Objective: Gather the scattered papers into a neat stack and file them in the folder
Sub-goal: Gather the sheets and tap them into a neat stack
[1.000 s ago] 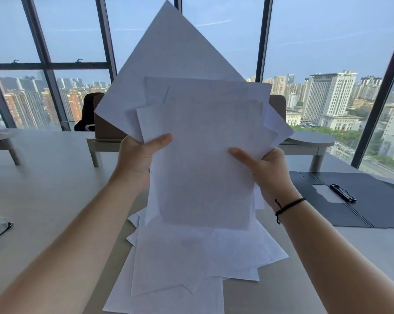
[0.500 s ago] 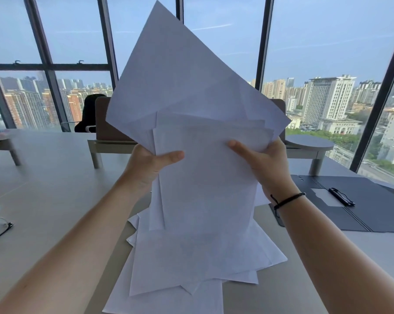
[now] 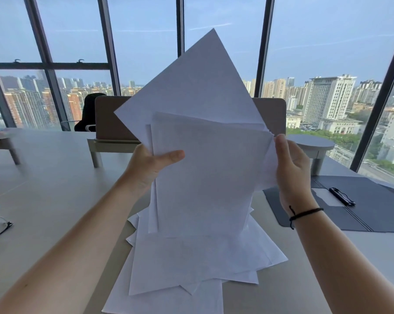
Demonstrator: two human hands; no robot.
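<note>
Held papers (image 3: 205,168) upright at frame centre — white, blank-looking, edges uneven, one sheet skewed with its corner at 12 o'clock. Left hand (image 3: 150,164) pinches the left edge; right hand (image 3: 291,166) clasps the right. Loose sheets (image 3: 191,264) splayed below on the table (image 3: 44,182). Dark folder (image 3: 373,207) open at 3 o'clock.

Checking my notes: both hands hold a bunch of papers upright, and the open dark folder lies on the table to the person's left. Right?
Not quite. The head view shows the folder on the person's right, beyond the right hand. The rest holds: left hand, papers.
</note>
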